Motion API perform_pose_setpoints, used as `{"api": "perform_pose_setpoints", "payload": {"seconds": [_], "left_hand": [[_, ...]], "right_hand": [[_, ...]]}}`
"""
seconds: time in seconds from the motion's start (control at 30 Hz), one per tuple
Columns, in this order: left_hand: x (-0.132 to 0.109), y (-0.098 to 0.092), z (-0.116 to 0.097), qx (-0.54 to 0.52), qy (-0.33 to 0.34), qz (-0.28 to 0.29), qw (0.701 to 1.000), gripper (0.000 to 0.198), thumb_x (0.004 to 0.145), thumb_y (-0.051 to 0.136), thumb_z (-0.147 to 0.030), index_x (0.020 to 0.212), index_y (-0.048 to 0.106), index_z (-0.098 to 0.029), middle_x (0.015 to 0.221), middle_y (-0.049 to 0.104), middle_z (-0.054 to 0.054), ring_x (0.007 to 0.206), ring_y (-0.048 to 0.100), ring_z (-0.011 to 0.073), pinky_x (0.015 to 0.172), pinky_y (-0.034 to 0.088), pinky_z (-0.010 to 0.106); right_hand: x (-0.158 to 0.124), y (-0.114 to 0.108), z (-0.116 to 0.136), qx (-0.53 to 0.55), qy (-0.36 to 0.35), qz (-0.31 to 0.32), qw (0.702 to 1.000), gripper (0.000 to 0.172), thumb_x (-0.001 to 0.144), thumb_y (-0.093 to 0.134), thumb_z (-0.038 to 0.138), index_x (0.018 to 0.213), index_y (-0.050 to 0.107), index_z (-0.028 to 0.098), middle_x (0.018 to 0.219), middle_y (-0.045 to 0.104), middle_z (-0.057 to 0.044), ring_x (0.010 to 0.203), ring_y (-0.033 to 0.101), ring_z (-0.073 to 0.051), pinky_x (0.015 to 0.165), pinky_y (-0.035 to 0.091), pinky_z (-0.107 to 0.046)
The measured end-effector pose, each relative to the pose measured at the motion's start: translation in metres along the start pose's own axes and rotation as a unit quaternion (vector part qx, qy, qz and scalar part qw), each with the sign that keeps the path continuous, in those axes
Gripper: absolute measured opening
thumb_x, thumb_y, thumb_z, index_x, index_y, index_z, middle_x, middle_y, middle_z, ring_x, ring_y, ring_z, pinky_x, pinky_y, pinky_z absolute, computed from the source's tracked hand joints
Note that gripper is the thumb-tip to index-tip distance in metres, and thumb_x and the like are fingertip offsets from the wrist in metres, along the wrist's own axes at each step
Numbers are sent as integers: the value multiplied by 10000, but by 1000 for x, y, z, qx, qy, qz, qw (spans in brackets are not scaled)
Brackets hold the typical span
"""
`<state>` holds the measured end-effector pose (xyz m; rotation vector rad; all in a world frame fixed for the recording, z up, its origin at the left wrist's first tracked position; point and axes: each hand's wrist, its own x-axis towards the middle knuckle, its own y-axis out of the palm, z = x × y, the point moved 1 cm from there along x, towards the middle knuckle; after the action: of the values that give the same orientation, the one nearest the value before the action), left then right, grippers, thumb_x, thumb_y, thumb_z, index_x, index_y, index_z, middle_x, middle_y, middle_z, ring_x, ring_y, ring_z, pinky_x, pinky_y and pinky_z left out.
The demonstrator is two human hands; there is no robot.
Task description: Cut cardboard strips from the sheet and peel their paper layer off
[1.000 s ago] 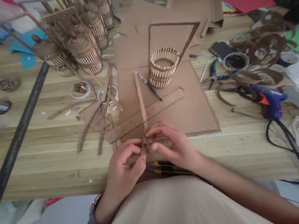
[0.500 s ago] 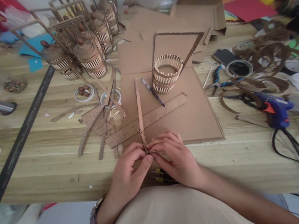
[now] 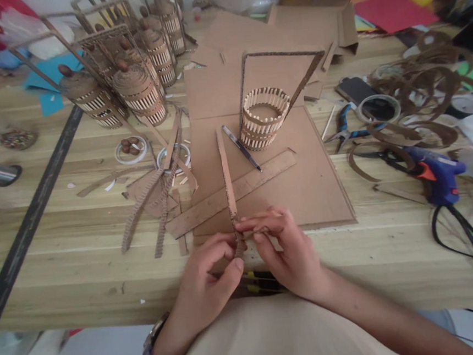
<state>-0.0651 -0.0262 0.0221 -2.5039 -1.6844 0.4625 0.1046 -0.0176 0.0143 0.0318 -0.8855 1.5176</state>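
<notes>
A narrow cardboard strip point(image 3: 227, 184) points away from me over the brown cardboard sheet. My left hand point(image 3: 209, 274) pinches its near end, where bare corrugation shows, between thumb and fingers. At the strip's right side, my right hand point(image 3: 286, 250) is closed on a small flap of brown paper point(image 3: 253, 232) that stands off from the strip; whether the flap is still joined to it I cannot tell. Beyond my hands lie a flat cardboard ruler-like piece point(image 3: 253, 184) and a pen point(image 3: 242, 148). A small basket point(image 3: 265, 117) of light sticks with a tall cardboard handle stands behind them.
Several lidded stick-and-cardboard lanterns point(image 3: 140, 92) crowd the back left. Loose corrugated strips point(image 3: 142, 213) and a ring of brown beads point(image 3: 131, 148) lie left. Pliers point(image 3: 343, 126), a blue glue gun point(image 3: 437, 171) with its cable, and curled cardboard strips point(image 3: 427, 83) occupy the right.
My right hand has drawn a paper flap out from the strip's side, its fingers lifting slightly. The strip has shifted a little right and tilted, and its near end now shows ridges.
</notes>
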Motion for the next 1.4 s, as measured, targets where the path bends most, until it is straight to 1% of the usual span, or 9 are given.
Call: {"api": "perform_pose_setpoints", "payload": {"seconds": [0.13, 0.23, 0.37, 0.57, 0.7, 0.97, 1.2, 1.3, 1.4], "left_hand": [[6, 3, 1, -168, -91, 57, 980, 236, 891, 524, -371, 1030, 581, -188, 810, 625, 5, 722, 585, 143, 666, 474, 247], [7, 6, 2, -272, -120, 80, 951, 363, 891, 570, -425, 1165, 551, -188, 754, 621, -19, 677, 590, 129, 656, 485, 241], [7, 9, 1, -310, -143, 91, 936, 393, 878, 614, -400, 1205, 566, -188, 803, 651, -10, 690, 618, 121, 688, 503, 243], [5, 9, -3, -259, -152, 99, 949, 405, 900, 558, -357, 1268, 536, -189, 995, 705, 67, 811, 694, 177, 749, 547, 308], [2, 9, -3, -253, -165, 97, 948, 435, 881, 567, -367, 1269, 526, -173, 993, 718, 83, 807, 716, 192, 759, 566, 330], [7, 12, 1, -250, -143, 41, 957, 398, 863, 579, -479, 1078, 570, -145, 842, 730, 60, 709, 710, 180, 646, 570, 292], [5, 13, 1, -256, -200, 10, 946, 434, 825, 603, -499, 1048, 548, -131, 695, 699, 23, 604, 693, 161, 559, 542, 258], [6, 13, -1, -260, -201, -1, 944, 446, 813, 623, -482, 1072, 526, -132, 698, 703, 22, 611, 696, 163, 561, 540, 256], [7, 14, -1, -253, -200, -2, 947, 375, 804, 628, -480, 955, 528, -152, 714, 706, 28, 627, 698, 169, 583, 549, 273]], "right_hand": [[2, -2, 5, -69, -121, 19, 990, 189, 906, 517, 75, 1032, 493, 212, 951, 756, -37, 931, 697, -149, 872, 420, -374], [2, -2, 6, -78, -124, 23, 989, 177, 920, 512, 85, 1052, 492, 202, 940, 761, -40, 929, 702, -141, 874, 421, -361], [-4, 3, 2, -56, -47, 13, 997, 166, 923, 482, 96, 1026, 483, 226, 919, 758, -24, 858, 716, -156, 880, 444, -393], [-10, 11, -4, 77, 229, -4, 970, 47, 962, 441, 245, 942, 401, 260, 803, 732, -27, 746, 712, -176, 646, 555, -321], [-4, 10, -9, 95, 276, -41, 956, 57, 977, 398, 301, 933, 387, 265, 702, 688, -6, 633, 673, -171, 568, 536, -307], [-3, 12, -1, 104, 245, -3, 964, 50, 956, 422, 285, 943, 378, 266, 714, 693, 2, 666, 688, -169, 587, 526, -293], [19, -4, -26, 152, 311, -113, 931, 188, 965, 399, 311, 793, 433, 244, 697, 667, -3, 649, 623, -149, 624, 506, -301], [19, -11, -27, 79, 260, -86, 959, 89, 913, 489, 260, 828, 479, 235, 910, 708, -41, 778, 650, -159, 690, 515, -316], [13, -8, -19, 14, 172, -38, 984, 54, 882, 501, 187, 896, 482, 236, 822, 669, -13, 744, 652, -150, 658, 517, -289]]}}
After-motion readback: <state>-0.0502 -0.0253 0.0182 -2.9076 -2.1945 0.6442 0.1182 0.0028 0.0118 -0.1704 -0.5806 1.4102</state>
